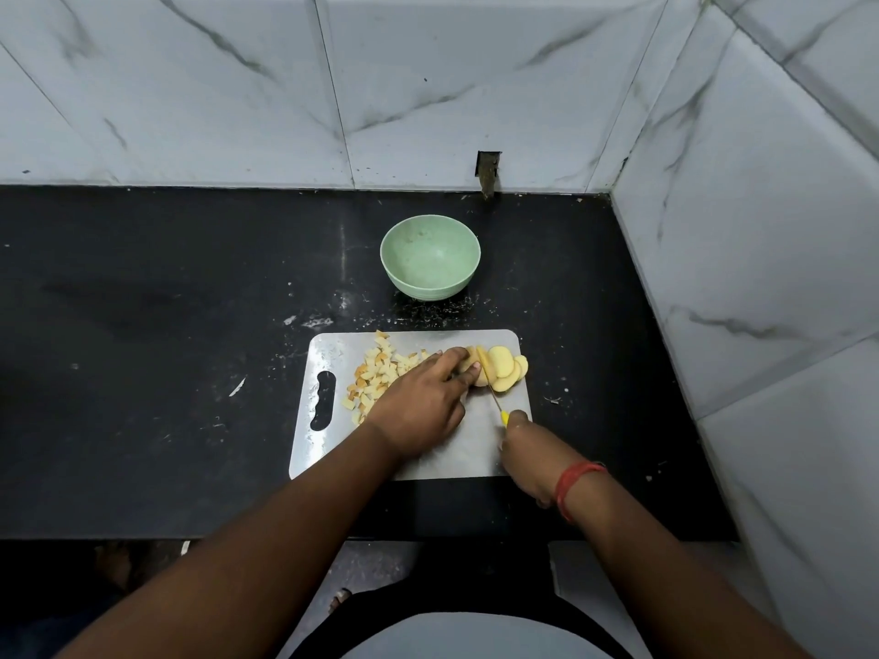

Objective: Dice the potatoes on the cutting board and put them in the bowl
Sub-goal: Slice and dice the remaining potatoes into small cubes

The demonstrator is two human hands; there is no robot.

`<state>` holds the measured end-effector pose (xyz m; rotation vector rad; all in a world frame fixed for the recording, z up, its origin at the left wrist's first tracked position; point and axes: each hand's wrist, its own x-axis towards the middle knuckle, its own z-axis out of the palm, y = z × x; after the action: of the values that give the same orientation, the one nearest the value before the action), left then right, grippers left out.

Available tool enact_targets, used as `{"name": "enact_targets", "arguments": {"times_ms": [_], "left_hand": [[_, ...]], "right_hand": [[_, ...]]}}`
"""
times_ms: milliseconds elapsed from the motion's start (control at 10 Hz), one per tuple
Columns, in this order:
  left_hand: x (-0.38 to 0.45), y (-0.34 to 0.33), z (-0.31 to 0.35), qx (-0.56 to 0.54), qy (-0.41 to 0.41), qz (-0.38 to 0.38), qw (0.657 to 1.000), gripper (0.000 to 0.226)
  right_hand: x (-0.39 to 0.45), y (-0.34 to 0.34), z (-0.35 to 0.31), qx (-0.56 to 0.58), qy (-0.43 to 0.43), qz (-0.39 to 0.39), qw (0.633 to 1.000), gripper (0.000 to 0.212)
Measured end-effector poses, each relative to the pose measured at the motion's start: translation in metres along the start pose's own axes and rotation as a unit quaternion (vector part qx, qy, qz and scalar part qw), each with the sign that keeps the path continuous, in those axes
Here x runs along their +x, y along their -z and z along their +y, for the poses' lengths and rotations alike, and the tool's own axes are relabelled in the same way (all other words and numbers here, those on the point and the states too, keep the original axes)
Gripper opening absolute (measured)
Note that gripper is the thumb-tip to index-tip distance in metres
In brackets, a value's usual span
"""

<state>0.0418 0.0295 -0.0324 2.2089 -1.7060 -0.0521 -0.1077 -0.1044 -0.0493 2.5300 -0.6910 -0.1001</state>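
On the black stone worktop (142,325), near its front edge, lies a flat shiny metal cutting board (442,449) w/ a pile of small yellow potato cubes (376,373) by its back left corner & a peeled yellow potato (494,371), partly cut into round slices, at its back right corner. L hand (418,406) presses curled fingers on the potato; R hand (528,454) grips a thin yellow-handled knife (497,404), blade in the potato. Round pale green bowl (430,256) sits just behind the board, toward the worktop's back edge, nothing in it.
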Motion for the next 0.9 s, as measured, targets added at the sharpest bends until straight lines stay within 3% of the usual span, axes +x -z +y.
{"name": "enact_targets", "arguments": {"times_ms": [100, 200, 300, 400, 500, 800, 900], "left_hand": [[0.001, 0.003, -0.002, -0.014, 0.002, -0.007, 1.0, 0.046], [0.003, 0.005, -0.004, -0.03, 0.009, -0.019, 0.999, 0.047], [0.002, 0.005, -0.003, -0.035, 0.008, -0.024, 0.999, 0.047], [0.002, 0.005, -0.001, -0.041, 0.02, -0.021, 0.999, 0.048], [0.002, 0.007, 0.003, -0.044, 0.036, -0.017, 0.998, 0.049], [0.007, 0.014, 0.011, -0.037, 0.062, -0.029, 0.997, 0.043], [0.011, 0.015, 0.015, -0.026, 0.053, -0.028, 0.998, 0.035]], "right_hand": [[-0.02, 0.006, 0.006, 0.103, 0.011, -0.007, 0.995, 0.078], [-0.024, 0.052, 0.009, 0.129, 0.121, -0.363, 0.915, 0.052], [-0.027, 0.066, 0.019, 0.219, 0.142, -0.383, 0.886, 0.024], [-0.031, 0.067, 0.029, 0.443, 0.005, -0.354, 0.823, 0.026], [-0.037, 0.068, 0.034, 0.482, -0.069, -0.333, 0.808, 0.021], [-0.04, 0.079, 0.039, 0.435, -0.051, -0.344, 0.83, 0.024], [-0.041, 0.085, 0.051, 0.479, -0.077, -0.359, 0.797, 0.015]]}}
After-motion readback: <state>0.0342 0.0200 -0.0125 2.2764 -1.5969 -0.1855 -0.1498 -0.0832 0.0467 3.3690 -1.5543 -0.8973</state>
